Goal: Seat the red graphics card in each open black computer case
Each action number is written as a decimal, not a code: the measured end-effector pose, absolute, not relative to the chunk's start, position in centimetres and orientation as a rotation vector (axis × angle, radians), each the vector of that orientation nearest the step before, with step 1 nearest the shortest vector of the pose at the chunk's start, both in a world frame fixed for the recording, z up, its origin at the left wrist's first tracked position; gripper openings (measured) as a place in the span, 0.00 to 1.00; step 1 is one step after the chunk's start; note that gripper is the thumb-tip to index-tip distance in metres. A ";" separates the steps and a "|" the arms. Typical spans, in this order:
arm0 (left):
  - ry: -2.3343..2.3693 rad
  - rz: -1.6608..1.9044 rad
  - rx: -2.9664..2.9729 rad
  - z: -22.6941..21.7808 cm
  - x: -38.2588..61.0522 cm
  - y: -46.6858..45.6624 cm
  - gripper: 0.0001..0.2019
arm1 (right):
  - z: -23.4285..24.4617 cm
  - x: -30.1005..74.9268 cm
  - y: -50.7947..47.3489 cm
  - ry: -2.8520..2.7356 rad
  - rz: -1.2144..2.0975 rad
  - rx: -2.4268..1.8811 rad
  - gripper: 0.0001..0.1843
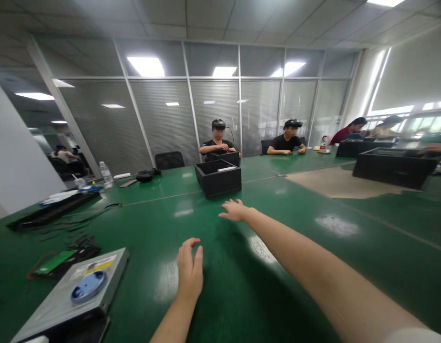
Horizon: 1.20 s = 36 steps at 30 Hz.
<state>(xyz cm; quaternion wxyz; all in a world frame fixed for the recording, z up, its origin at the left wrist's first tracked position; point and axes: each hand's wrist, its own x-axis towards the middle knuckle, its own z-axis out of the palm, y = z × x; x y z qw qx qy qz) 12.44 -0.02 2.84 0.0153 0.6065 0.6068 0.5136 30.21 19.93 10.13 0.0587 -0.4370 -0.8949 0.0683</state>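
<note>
My right hand (233, 210) reaches forward over the green table (220, 257), fingers spread and holding nothing. Just beyond its fingertips stands a black open-topped box (222, 185), with a white strip on its rim; hand and box look apart. Lower and closer, my left hand (190, 269) hovers above the tabletop with its thumb apart from the curved fingers and nothing in its grasp. To the left of it lies a silver optical disc drive (109, 269), and a round blue lid-like dish (88, 287) rests on top.
Beside the drive sit a green circuit board (56, 263) and dark cables. Farther left are a long black tray (52, 209) and a water bottle (106, 174). Brown cardboard (323, 183) and a black box (394, 167) occupy the right. Several people sit around the table, one handling another box.
</note>
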 end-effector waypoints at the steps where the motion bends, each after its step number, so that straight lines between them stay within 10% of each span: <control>1: 1.884 1.595 1.879 2.8 12.4 0.0 0.14 | 9.3 30.2 19.4 -2.715 0.228 -1.284 0.32; 36: 1.619 0.865 2.178 4.9 16.8 -2.9 0.10 | 2.5 45.3 10.5 -1.943 0.915 -0.932 0.17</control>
